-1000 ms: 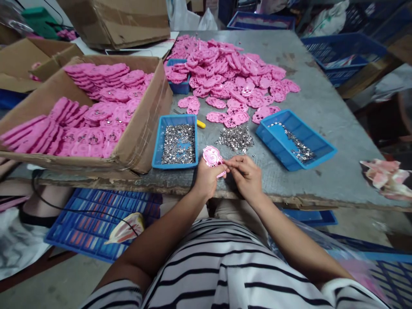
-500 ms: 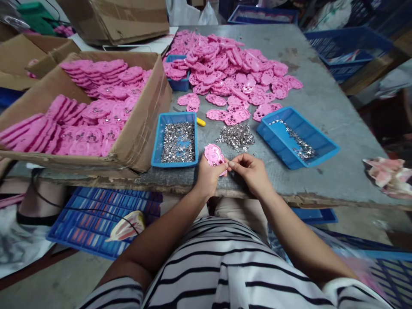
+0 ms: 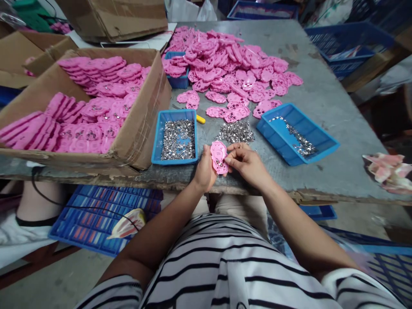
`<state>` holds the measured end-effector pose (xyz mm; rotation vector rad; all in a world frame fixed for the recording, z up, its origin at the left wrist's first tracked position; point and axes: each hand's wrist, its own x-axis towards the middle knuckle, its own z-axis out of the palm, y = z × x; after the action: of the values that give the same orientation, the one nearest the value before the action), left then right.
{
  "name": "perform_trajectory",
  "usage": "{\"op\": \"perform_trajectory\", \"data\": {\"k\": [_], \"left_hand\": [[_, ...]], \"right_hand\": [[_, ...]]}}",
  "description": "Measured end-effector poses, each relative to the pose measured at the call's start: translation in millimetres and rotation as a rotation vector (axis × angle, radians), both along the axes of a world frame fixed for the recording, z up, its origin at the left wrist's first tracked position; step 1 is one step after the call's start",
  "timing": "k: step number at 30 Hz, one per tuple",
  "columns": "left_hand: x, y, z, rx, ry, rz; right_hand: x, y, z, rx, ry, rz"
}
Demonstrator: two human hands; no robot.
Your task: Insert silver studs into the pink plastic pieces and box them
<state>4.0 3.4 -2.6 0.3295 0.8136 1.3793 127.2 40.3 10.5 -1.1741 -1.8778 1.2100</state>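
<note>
A pink plastic piece (image 3: 219,155) with a scalloped outline lies face up in my left hand (image 3: 205,170), whose fingers are closed around its left side and underside. Small shiny metal parts show on its lower half. My right hand (image 3: 247,162) grips the right edge with bent fingers and thumb; whether a small metal part is also between them I cannot tell. Just beyond the hands is a loose heap of small metal parts (image 3: 236,131). A blue tray (image 3: 155,146) of similar parts stands to the left, and another blue tray (image 3: 298,156) sits tilted to the right.
A cardboard box (image 3: 151,116) at the left holds stacked pink pieces. Farther back lies a large pile of pink pieces (image 3: 225,64), partly around a small blue bin (image 3: 180,81). A yellow-handled tool (image 3: 201,119) rests behind the left tray. Crumpled material (image 3: 388,171) lies at the right edge.
The pink piece has turned more upright and shifted slightly right in my left hand. My right fingers have moved from its lower end up to its right edge.
</note>
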Motion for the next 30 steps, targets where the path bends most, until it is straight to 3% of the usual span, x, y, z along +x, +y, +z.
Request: {"op": "perform_trajectory", "data": {"k": [11, 22, 30], "left_hand": [[0, -1, 3.6, -0.011, 0.001, -0.027], [-2, -3, 2.0, 0.000, 0.032, -0.024], [-1, -2, 2.8, 0.002, -0.014, -0.024]], "right_hand": [[-2, 1, 1.5, -0.016, -0.068, 0.013], [-6, -6, -19.1, 0.122, 0.001, -0.080], [-9, -11, -23.8, 0.110, 0.058, -0.163]]}}
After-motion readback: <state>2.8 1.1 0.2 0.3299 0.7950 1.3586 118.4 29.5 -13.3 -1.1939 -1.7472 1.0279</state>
